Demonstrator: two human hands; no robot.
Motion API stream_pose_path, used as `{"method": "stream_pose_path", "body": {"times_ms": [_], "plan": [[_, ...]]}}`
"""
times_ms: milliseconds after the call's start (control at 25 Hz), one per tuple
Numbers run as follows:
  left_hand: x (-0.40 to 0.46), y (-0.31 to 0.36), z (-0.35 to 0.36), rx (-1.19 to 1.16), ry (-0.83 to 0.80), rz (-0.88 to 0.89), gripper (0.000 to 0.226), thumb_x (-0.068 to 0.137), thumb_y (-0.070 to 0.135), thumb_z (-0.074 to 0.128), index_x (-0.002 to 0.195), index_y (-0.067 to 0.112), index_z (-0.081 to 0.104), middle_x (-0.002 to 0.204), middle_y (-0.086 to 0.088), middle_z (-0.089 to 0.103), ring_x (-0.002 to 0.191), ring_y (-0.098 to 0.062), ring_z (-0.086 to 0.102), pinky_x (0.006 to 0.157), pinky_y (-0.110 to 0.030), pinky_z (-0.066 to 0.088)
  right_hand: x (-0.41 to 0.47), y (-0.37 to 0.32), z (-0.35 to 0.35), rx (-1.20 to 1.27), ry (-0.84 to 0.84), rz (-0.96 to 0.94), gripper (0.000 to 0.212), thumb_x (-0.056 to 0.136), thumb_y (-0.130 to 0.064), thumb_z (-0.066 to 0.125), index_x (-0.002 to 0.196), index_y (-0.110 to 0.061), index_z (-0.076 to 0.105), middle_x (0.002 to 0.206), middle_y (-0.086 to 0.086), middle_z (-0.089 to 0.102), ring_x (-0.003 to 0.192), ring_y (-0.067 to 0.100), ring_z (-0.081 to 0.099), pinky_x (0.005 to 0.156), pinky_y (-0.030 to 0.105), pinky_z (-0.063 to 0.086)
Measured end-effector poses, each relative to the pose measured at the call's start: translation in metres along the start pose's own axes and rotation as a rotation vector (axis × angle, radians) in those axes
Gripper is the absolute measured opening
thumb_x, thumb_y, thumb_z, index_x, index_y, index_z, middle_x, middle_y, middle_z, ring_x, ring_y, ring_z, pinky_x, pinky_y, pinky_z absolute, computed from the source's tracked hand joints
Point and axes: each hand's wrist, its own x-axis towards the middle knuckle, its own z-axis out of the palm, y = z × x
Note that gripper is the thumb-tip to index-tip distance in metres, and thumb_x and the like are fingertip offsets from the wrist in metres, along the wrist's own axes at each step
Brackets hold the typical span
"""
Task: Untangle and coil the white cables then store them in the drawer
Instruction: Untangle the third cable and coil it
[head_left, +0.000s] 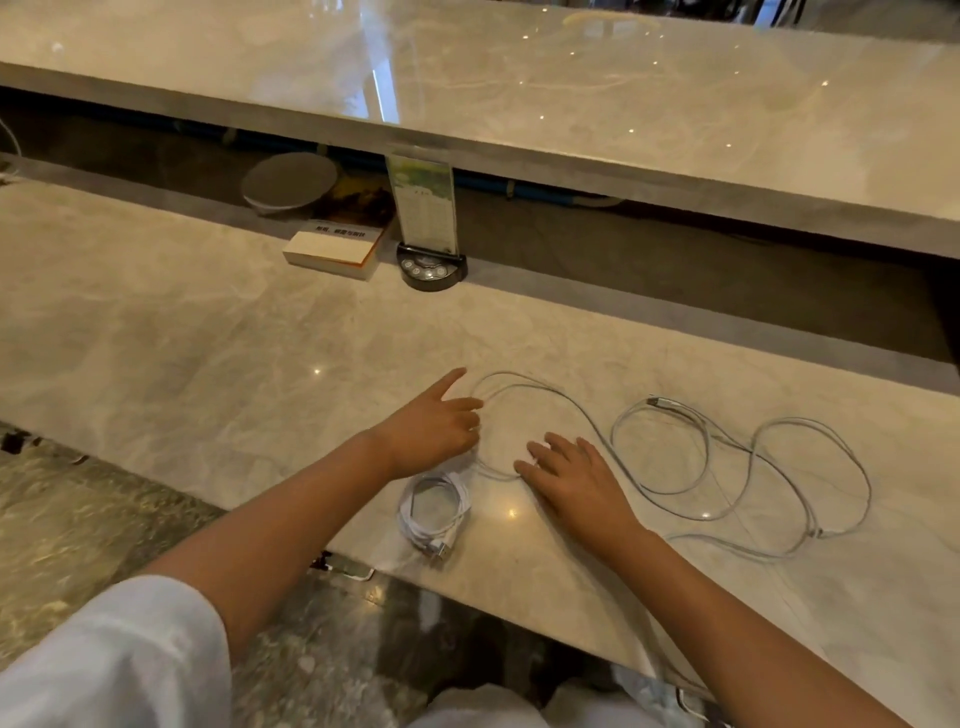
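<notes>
Near the counter's (208, 322) front edge one coiled cable (434, 512) lay finished. Just beyond, my right hand (574, 480) pressed flat, fingers straight, on the loose cable (737, 462), while my left hand (434, 428) pinched its loop. I judged roughly half remained; no drawer showed.

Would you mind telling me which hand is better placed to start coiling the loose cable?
The left hand: its fingers already touch the loose cable at the loop's edge, while the right hand lies flat and open inside the loop.
</notes>
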Motion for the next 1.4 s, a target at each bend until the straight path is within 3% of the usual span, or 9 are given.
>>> {"method": "stream_pose_path", "body": {"times_ms": [200, 400, 560, 760, 840, 920, 1120, 1280, 1400], "plan": [[0.023, -0.009, 0.0, -0.26, 0.156, 0.018, 0.029, 0.057, 0.003, 0.084, 0.083, 0.012, 0.076, 0.075, -0.006, 0.072, 0.067, -0.021, 0.068, 0.083, -0.043, 0.054, -0.014, 0.026, -0.021, 0.194, 0.163, 0.133, 0.009, 0.069, -0.011, 0.071, 0.075, -0.017, 0.069, 0.072, 0.0, 0.068, 0.069, 0.023, 0.064, 0.084, 0.032, 0.041], [0.065, -0.004, -0.054, -0.883, 0.351, -0.461, 0.017, 0.089, 0.016, 0.06, 0.1, 0.01, 0.071, 0.088, -0.001, 0.069, 0.074, -0.006, 0.061, 0.07, -0.006, 0.043, -0.02, 0.064, -0.098, 0.6, 0.605, 0.556, 0.014, 0.083, -0.006, 0.062, 0.092, -0.005, 0.073, 0.083, 0.007, 0.073, 0.072, 0.005, 0.064, 0.071, 0.012, 0.046], [0.09, 0.003, -0.087, -1.275, 0.311, -0.632, 0.01, 0.088, 0.015, 0.06, 0.084, 0.015, 0.069, 0.071, 0.0, 0.066, 0.063, -0.006, 0.061, 0.064, -0.014, 0.051, -0.037, 0.107, -0.165, 0.69, 0.808, 0.828, 0.014, 0.09, -0.01, 0.056, 0.094, -0.011, 0.07, 0.078, 0.001, 0.066, 0.063, 0.0, 0.06, 0.063, 0.016, 0.05], [0.106, 0.023, -0.105, -1.784, 0.03, -0.531, 0.018, 0.091, 0.007, 0.053, 0.089, 0.011, 0.069, 0.069, -0.001, 0.063, 0.066, -0.012, 0.062, 0.077, -0.032, 0.057, -0.07, 0.131, -0.179, 0.732, 0.933, 1.179, 0.019, 0.093, -0.018, 0.053, 0.101, -0.01, 0.068, 0.088, 0.008, 0.069, 0.063, 0.015, 0.06, 0.059, 0.026, 0.054], [0.107, 0.031, -0.109, -1.959, 0.033, -0.544, 0.022, 0.092, 0.003, 0.049, 0.095, 0.01, 0.069, 0.068, 0.0, 0.063, 0.065, -0.01, 0.061, 0.077, -0.031, 0.057, -0.083, 0.135, -0.178, 0.747, 0.885, 1.251, 0.017, 0.092, -0.015, 0.054, 0.104, -0.009, 0.064, 0.09, 0.009, 0.069, 0.063, 0.017, 0.061, 0.056, 0.026, 0.052], [0.11, 0.034, -0.116, -2.057, 0.141, -0.598, 0.024, 0.092, 0.003, 0.048, 0.101, 0.011, 0.068, 0.068, 0.002, 0.062, 0.063, -0.007, 0.06, 0.071, -0.024, 0.056, -0.094, 0.136, -0.176, 0.685, 0.65, 1.255, 0.011, 0.088, -0.012, 0.058, 0.099, -0.01, 0.062, 0.09, 0.009, 0.068, 0.062, 0.018, 0.061, 0.054, 0.023, 0.048], [0.135, 0.052, -0.134, -1.774, 0.35, -0.606, 0.02, 0.088, 0.007, 0.057, 0.097, 0.017, 0.072, 0.079, 0.004, 0.073, 0.07, -0.005, 0.064, 0.061, -0.019, 0.052, -0.089, 0.102, -0.18, 0.678, -0.016, 0.966, 0.008, 0.081, -0.009, 0.067, 0.088, -0.011, 0.072, 0.072, -0.001, 0.068, 0.056, 0.008, 0.061, 0.052, 0.019, 0.049], [0.147, 0.08, -0.132, -1.434, 0.202, -0.421, 0.017, 0.085, 0.011, 0.063, 0.098, 0.013, 0.074, 0.088, 0.001, 0.074, 0.07, 0.004, 0.063, 0.063, -0.013, 0.048, -0.08, 0.071, -0.212, 0.968, -0.142, 0.764, 0.008, 0.078, -0.005, 0.069, 0.084, -0.009, 0.074, 0.061, 0.001, 0.07, 0.049, 0.006, 0.058, 0.05, 0.017, 0.048], [0.146, 0.093, -0.133, -1.441, 0.036, -0.325, 0.019, 0.09, 0.015, 0.057, 0.098, 0.015, 0.074, 0.086, 0.006, 0.074, 0.073, 0.0, 0.063, 0.065, -0.013, 0.046, -0.077, 0.071, -0.227, 0.909, 0.01, 0.748, 0.007, 0.08, -0.01, 0.068, 0.08, -0.014, 0.073, 0.066, 0.006, 0.069, 0.051, 0.008, 0.058, 0.054, 0.022, 0.05]]}}
